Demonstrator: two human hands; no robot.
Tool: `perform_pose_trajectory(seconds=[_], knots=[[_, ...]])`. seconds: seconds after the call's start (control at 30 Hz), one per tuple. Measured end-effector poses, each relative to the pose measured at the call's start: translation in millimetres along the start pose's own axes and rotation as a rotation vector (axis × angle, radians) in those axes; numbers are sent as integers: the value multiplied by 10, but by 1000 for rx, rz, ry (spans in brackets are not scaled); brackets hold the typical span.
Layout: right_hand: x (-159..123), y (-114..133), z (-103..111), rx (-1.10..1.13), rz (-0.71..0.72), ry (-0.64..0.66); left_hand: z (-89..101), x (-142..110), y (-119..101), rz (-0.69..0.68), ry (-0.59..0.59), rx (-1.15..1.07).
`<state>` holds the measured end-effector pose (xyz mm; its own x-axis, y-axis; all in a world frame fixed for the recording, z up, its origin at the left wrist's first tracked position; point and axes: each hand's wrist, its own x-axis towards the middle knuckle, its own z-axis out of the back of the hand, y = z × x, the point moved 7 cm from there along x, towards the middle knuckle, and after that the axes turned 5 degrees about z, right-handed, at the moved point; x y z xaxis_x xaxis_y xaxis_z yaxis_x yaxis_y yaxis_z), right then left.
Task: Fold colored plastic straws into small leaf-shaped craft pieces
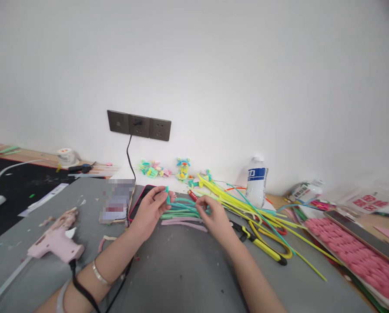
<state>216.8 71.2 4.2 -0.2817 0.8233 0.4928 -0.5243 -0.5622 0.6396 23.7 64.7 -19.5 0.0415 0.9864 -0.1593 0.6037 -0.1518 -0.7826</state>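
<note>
My left hand [152, 209] is closed in a pinch on a short teal pipe cleaner piece [167, 194], held up above the table. To its right, my right hand [213, 214] has its thumb and fingertips drawn together over the ends of a bundle of teal and green pipe cleaners [183, 210]; what they hold, if anything, is too small to make out. A small red object with lettering [192, 196] lies just beyond the right fingertips. Lilac strips [184, 223] lie in front of the bundle.
A pink glue gun [59, 241] with a black cord lies at left. Two phones [118, 202] rest beyond my left hand. Yellow pipe cleaners [233, 198], yellow-handled pliers [263, 245] and a white bottle [256, 182] are at right. Small fuzzy figures [183, 169] stand by the wall.
</note>
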Motion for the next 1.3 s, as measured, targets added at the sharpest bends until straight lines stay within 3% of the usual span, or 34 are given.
perform_pose_trajectory(seconds=[0.13,0.43,0.57,0.67,1.0,1.3], knots=[[13,-73,134,283,-146,-159,-16,4,7,6,40,7],[-67,-107,-123,916,-489,-61,-133,-80,147,172,174,184],[-70,-23,-182,1099,-478,-77,-186,-131,243,271,253,251],[-97,6,-235,1153,-512,-83,-206,-158,297,325,294,282],[-162,104,-341,1091,-547,78,-342,-286,326,400,437,326],[-162,104,-329,1049,-533,85,-346,-286,340,420,454,317]])
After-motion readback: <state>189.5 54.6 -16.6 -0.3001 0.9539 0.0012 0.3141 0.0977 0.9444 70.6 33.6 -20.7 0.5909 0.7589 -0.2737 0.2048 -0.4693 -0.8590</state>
